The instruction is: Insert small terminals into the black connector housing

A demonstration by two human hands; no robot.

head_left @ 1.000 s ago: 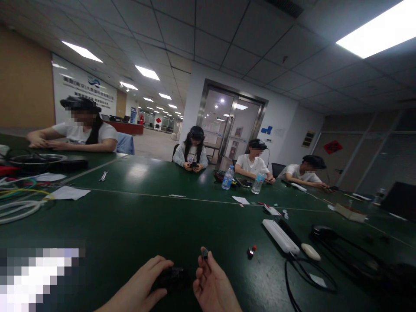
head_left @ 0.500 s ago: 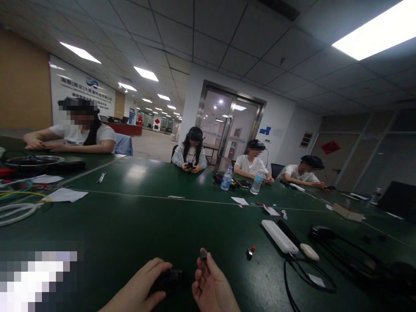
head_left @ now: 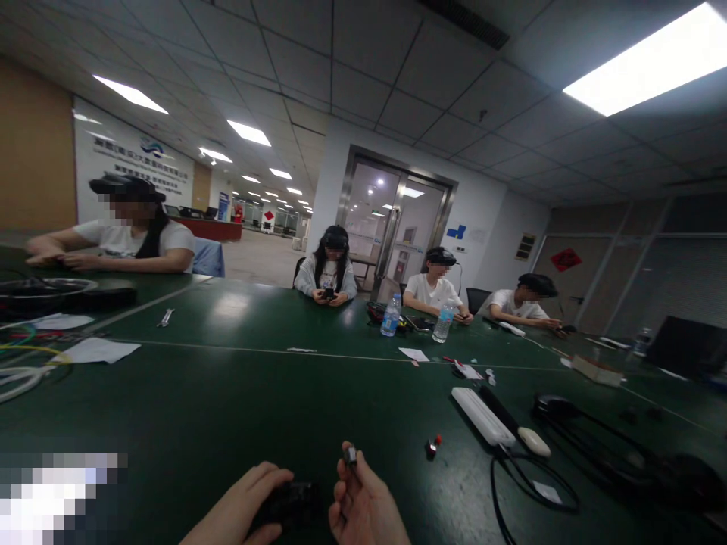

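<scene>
My left hand (head_left: 247,503) is wrapped round a dark, blocky object (head_left: 289,501) low over the green table (head_left: 238,409); its kind is hard to make out in the shadow. Between the thumb and fingers of my right hand (head_left: 366,496) is a small grey, metallic-looking piece (head_left: 351,456), held upright. A short gap separates the two hands. To the right of my right hand lies a small metal part with a red tip (head_left: 433,446).
A white power strip (head_left: 482,416) with a black cable, a pale computer mouse (head_left: 534,441) and dark straps (head_left: 607,446) lie at right. Papers (head_left: 99,350) and coiled wires are at left. Two water bottles (head_left: 391,314) stand farther off. Several people sit across the table.
The whole view has shifted slightly, so things sit farther left and a little lower. The small piece in my right hand has turned a little. Both hands keep their holds.
</scene>
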